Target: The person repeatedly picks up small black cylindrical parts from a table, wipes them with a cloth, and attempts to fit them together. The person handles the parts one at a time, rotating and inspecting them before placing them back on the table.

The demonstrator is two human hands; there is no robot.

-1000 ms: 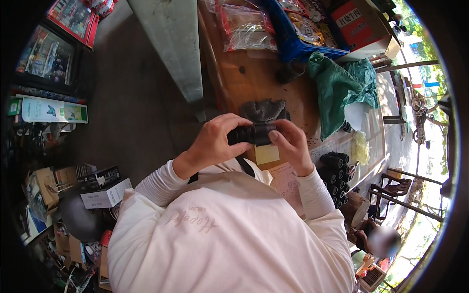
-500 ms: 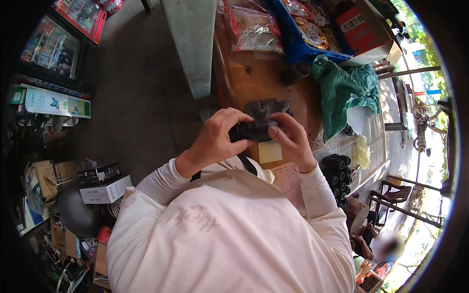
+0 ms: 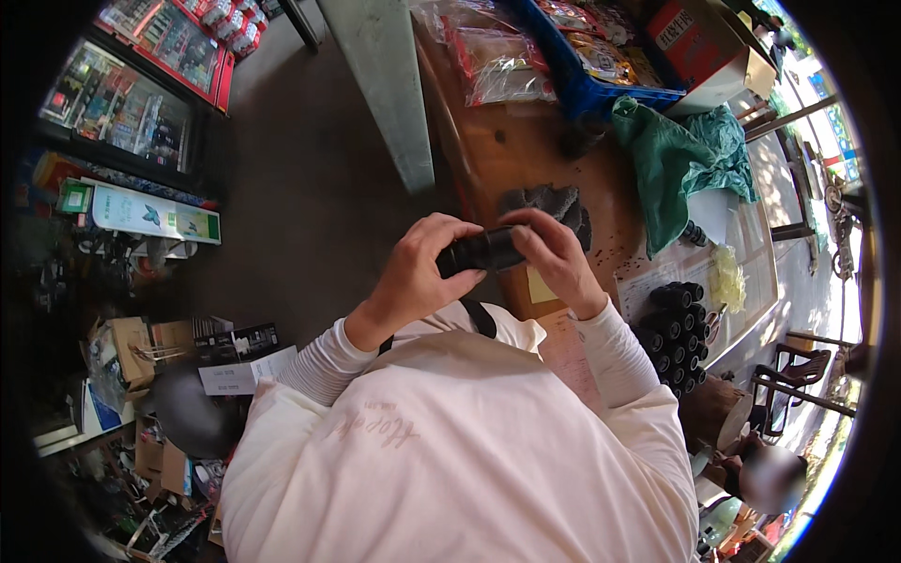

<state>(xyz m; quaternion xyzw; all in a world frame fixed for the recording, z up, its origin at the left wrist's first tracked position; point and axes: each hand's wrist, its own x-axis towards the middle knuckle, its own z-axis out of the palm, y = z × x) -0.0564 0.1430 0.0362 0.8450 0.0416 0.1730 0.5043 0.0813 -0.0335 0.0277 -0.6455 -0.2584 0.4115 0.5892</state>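
A black ribbed cylinder (image 3: pixel 481 251), lens-like in shape, lies level between my two hands in front of my chest. My left hand (image 3: pixel 424 255) is closed round its left end, thumb below and fingers above. At the other end, my right hand (image 3: pixel 556 251) grips with thumb and fingers, its fingertips somewhat blurred. Just beyond that hand, a crumpled dark grey cloth (image 3: pixel 554 202) rests on the wooden table (image 3: pixel 507 159). Similar black cylinders (image 3: pixel 674 336) are piled on the table to the right. What is inside the held cylinder cannot be seen.
A green plastic bag (image 3: pixel 666 178), a blue crate (image 3: pixel 619 92) of packets and a red carton (image 3: pixel 690 42) occupy the table's far side. A pale metal beam (image 3: pixel 385 94) stands ahead. Boxes (image 3: pixel 246 371) are stacked at left. Another person (image 3: pixel 751 469) is at the lower right.
The view has shifted, so the surroundings sit farther right and lower. Both hands still hold the cylinder, and the right fingers have shifted slightly at its end.
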